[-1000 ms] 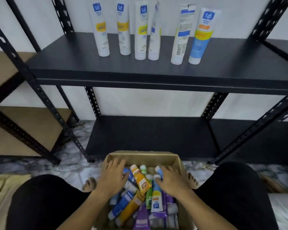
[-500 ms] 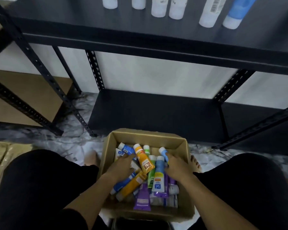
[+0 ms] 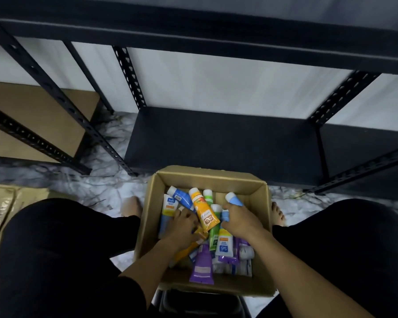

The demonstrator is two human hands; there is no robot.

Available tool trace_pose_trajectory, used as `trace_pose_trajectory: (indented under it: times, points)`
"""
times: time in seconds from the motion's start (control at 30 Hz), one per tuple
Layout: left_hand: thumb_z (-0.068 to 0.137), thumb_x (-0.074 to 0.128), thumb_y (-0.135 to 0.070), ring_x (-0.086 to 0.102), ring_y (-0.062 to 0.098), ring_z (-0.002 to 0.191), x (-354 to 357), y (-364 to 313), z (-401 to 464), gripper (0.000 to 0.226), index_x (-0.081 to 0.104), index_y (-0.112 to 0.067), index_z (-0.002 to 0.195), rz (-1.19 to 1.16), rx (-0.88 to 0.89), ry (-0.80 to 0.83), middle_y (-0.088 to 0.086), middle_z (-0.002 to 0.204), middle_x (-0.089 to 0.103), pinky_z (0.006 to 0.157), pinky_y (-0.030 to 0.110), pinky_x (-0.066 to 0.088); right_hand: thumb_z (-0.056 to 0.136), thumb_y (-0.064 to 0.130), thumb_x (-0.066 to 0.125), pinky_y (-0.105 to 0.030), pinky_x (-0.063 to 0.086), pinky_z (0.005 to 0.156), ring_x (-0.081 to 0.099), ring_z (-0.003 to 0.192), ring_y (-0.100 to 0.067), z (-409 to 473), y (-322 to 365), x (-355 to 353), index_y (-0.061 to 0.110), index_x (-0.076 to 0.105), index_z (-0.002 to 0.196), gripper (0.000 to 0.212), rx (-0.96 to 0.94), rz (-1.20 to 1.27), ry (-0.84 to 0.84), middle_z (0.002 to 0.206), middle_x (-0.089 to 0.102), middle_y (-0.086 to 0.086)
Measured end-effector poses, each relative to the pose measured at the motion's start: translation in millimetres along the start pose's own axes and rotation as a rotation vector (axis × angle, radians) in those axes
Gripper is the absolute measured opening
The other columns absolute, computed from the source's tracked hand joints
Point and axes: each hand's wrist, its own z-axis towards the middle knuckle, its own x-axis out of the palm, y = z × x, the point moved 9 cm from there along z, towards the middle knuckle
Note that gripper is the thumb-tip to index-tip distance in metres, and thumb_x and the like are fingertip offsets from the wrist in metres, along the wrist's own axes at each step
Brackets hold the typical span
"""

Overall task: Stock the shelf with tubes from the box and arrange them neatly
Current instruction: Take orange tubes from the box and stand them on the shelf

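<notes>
Two shelves of the black rack point(image 3: 228, 138) sat ahead of us, then the cardboard box point(image 3: 260, 203) on the floor between our knees, tubes heaped inside. Our right hand point(image 3: 240, 220) curled round a light blue tube point(image 3: 232, 199) near the box's far right corner. Our left hand point(image 3: 184, 226) was down among the tubes, touching the orange tube point(image 3: 202, 212); couldn't tell if it gripped anything.

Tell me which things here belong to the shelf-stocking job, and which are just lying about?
Part of the job:
box
tubes
shelf
left hand
right hand

Just lying about:
flattened cardboard
brown board
</notes>
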Motion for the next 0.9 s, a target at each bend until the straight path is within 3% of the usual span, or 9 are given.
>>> trace_pose_trajectory:
  times: [0.13, 0.33, 0.4, 0.47, 0.6, 0.9]
  points:
    - [0.086, 0.067, -0.039, 0.031, 0.022, 0.131, 3, -5, 1, 0.027, 0.065, -0.026, 0.109, 0.061, 0.021, -0.003, 0.0, 0.135, 0.042, 0.104, 0.039, 0.037, 0.085, 0.03, 0.066, -0.041, 0.055, 0.086, 0.062, 0.105, -0.024, 2, -3, 2, 0.024, 0.056, 0.13, 0.046, 0.009, 0.016, -0.004, 0.128, 0.06, -0.005]
    - [0.086, 0.068, -0.032, 0.039, 0.021, 0.123, -15, 5, -2, 0.016, 0.07, -0.02, 0.096, 0.033, -0.011, -0.033, 0.002, 0.122, 0.05, 0.102, 0.036, 0.038, 0.089, 0.03, 0.066, -0.033, 0.052, 0.087, 0.06, 0.113, -0.023, 7, 3, 5, 0.024, 0.049, 0.142, 0.055, 0.018, 0.029, -0.001, 0.13, 0.061, -0.005]
    - [0.084, 0.069, -0.032, 0.05, 0.018, 0.111, -22, 13, -4, 0.015, 0.07, -0.019, 0.092, 0.011, -0.026, -0.031, 0.002, 0.111, 0.059, 0.095, 0.033, 0.043, 0.09, 0.032, 0.065, -0.033, 0.051, 0.088, 0.06, 0.116, -0.022, 7, 5, 8, 0.025, 0.047, 0.143, 0.057, 0.024, 0.052, -0.002, 0.133, 0.06, -0.005]
    - [0.082, 0.07, -0.028, 0.06, 0.016, 0.095, -28, 25, -6, 0.009, 0.067, -0.02, 0.086, -0.106, -0.073, -0.032, 0.0, 0.096, 0.065, 0.078, 0.03, 0.05, 0.09, 0.033, 0.065, -0.034, 0.051, 0.09, 0.059, 0.118, -0.022, 7, 6, 11, 0.024, 0.046, 0.144, 0.057, 0.029, 0.064, -0.005, 0.135, 0.06, -0.004]
    - [0.084, 0.07, -0.017, 0.058, 0.008, 0.077, -38, 37, -11, 0.02, 0.055, -0.026, 0.074, -0.328, -0.14, -0.058, -0.009, 0.077, 0.06, 0.064, 0.022, 0.044, 0.091, 0.034, 0.064, -0.035, 0.053, 0.089, 0.061, 0.114, -0.021, 10, 9, 15, 0.026, 0.045, 0.144, 0.057, 0.033, 0.058, -0.02, 0.128, 0.064, -0.002]
    - [0.085, 0.068, -0.015, 0.059, 0.007, 0.07, -49, 50, -11, 0.015, 0.054, -0.019, 0.084, -0.507, -0.215, -0.157, -0.004, 0.077, 0.062, 0.053, 0.017, 0.04, 0.089, 0.049, 0.064, -0.039, 0.055, 0.084, 0.062, 0.11, -0.024, 18, 30, 22, 0.028, 0.038, 0.146, 0.066, -0.006, 0.014, -0.053, 0.123, 0.064, -0.005]
